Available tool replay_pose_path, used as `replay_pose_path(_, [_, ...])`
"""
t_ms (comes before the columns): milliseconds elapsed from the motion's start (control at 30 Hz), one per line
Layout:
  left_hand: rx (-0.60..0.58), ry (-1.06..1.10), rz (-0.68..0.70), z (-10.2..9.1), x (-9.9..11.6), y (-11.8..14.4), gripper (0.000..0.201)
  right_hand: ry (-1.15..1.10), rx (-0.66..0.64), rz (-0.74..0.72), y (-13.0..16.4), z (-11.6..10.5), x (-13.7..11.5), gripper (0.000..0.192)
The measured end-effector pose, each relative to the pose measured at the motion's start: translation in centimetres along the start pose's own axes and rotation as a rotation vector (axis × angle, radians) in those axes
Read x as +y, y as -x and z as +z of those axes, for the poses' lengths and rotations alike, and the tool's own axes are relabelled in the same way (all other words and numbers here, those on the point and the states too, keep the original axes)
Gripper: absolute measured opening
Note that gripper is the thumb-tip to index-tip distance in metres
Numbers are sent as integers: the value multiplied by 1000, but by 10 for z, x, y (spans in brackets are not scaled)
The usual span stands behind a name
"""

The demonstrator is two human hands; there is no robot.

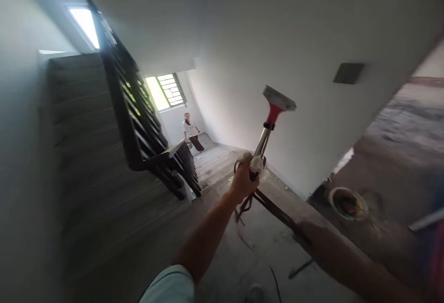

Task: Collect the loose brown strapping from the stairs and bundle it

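My left hand [244, 180] is closed around the handle of a long-handled scraper [276, 108]. Its red head, with a wide pale blade, points up and away from me. Loops of dark cord [247, 203] and a whitish wad [257, 164] hang about the grip. From there a doubled dark strap [275, 210] stretches down to my right hand [305, 233]. That hand is blurred, but the strap's end runs into its closed fingers. Below it a dark stick-like piece [300, 268] lies on the floor.
Stairs [86, 155] rise at left beside a dark railing [120, 104]. Another flight [211, 166] descends ahead, where a person [191, 131] stands under a barred window [166, 91]. A bucket [348, 204] holding debris stands at right, past the wall's edge. A dark wall plate [348, 73] hangs above.
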State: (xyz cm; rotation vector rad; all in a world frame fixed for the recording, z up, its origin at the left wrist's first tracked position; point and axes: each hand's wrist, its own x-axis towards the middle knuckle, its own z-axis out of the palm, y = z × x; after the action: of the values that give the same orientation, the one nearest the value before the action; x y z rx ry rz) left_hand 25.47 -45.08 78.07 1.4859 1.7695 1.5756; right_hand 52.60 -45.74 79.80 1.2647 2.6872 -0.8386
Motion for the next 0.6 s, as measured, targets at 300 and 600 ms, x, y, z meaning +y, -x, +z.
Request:
replay_pose_path(300, [-659,515,-274,23,20,51,63,-57,474,-410,-33,-105,-24,31])
replay_pose_path(600, [-473,1069,-437,18,47,56,43,-994,206,-114,-67,18,2,39])
